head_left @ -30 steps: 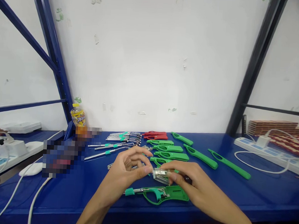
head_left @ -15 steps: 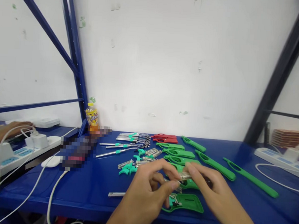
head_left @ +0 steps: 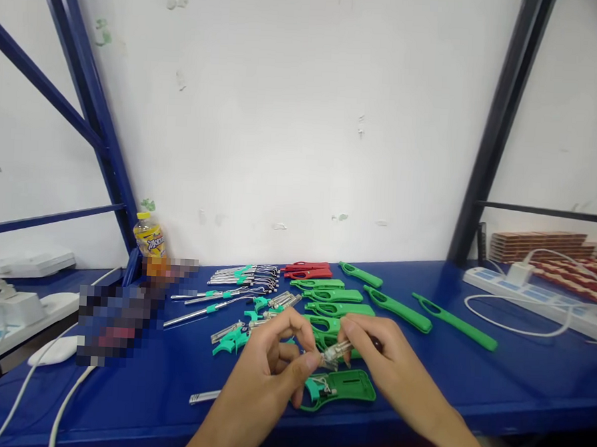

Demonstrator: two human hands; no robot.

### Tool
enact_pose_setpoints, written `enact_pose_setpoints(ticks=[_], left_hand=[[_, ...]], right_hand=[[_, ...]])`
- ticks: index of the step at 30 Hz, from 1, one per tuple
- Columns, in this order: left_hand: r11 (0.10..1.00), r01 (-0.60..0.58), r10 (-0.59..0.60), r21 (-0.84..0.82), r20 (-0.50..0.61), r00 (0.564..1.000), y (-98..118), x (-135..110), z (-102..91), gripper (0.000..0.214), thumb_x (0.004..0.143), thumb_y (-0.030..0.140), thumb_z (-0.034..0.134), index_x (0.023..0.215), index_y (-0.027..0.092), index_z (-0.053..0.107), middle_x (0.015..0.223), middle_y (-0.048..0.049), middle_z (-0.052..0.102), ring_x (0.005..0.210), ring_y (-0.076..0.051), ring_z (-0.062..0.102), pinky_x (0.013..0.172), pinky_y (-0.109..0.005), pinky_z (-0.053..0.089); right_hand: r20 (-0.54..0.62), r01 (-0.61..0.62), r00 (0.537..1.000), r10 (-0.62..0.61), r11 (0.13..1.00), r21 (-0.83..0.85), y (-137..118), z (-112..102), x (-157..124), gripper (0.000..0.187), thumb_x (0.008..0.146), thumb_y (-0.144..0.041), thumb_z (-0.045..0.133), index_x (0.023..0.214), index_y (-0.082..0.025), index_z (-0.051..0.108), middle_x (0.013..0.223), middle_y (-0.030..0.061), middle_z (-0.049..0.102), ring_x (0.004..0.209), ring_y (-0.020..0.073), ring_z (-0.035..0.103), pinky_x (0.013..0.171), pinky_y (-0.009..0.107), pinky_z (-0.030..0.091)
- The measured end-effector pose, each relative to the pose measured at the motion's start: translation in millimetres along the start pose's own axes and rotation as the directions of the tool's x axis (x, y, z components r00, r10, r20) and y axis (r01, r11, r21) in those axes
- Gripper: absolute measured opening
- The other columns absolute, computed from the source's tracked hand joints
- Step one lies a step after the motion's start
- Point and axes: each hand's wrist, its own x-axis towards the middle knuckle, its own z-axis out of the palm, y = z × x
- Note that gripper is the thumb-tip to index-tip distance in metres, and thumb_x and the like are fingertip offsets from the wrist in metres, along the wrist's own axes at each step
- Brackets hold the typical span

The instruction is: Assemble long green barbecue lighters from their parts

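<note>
My left hand (head_left: 271,369) and my right hand (head_left: 381,364) meet over the blue table (head_left: 470,386), both pinching a small clear lighter insert (head_left: 336,351) between their fingertips. Just below it lies an open green lighter shell (head_left: 342,387) with a teal trigger and a metal tube sticking out left (head_left: 204,397). Behind my hands lie several green lighter shells (head_left: 339,296) and two red ones (head_left: 309,271). Metal tubes with teal pieces (head_left: 235,283) lie to the left of them.
A yellow-labelled bottle (head_left: 149,242) stands by the blue rack post at the back left. White power strips with cables lie at far left (head_left: 8,308) and far right (head_left: 535,296). A white mouse-like object (head_left: 54,351) sits near the left front edge. Reddish stacked material (head_left: 542,243) lies at the right.
The view swung left and back again. My hands stayed together on the clear insert and lowered it toward the open green shell, whose metal tube now shows further left.
</note>
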Motion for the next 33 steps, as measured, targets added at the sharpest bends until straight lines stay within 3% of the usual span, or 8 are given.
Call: enact_pose_setpoints(ticks=[12,33], left_hand=[[0.995,0.038,-0.029,-0.093,0.09,0.996,1.5,-1.0,0.0,0.038,0.095,0.049,0.075,0.088,0.022,0.048,0.08,0.0067,0.053,0.051,-0.003,0.041,0.05,-0.021,0.029],[0.991,0.022,-0.013,-0.134,0.068,0.998,5.1,1.2,1.4,0.042,0.094,0.047,0.076,0.084,0.022,0.044,0.083,0.0063,0.057,0.048,-0.001,0.04,0.048,-0.019,0.028]], right_hand=[[-0.043,0.043,0.998,-0.044,0.999,-0.015,-6.4,0.7,-0.5,0.05,0.11,-0.039,0.041,0.064,-0.021,0.047,0.062,-0.0022,0.052,0.06,0.0152,0.05,0.06,0.029,0.035],[-0.036,0.026,0.999,-0.025,1.0,0.018,-5.5,0.7,1.7,0.052,0.11,-0.042,0.04,0.064,-0.021,0.05,0.062,-0.0024,0.053,0.06,0.0152,0.051,0.061,0.03,0.035]])
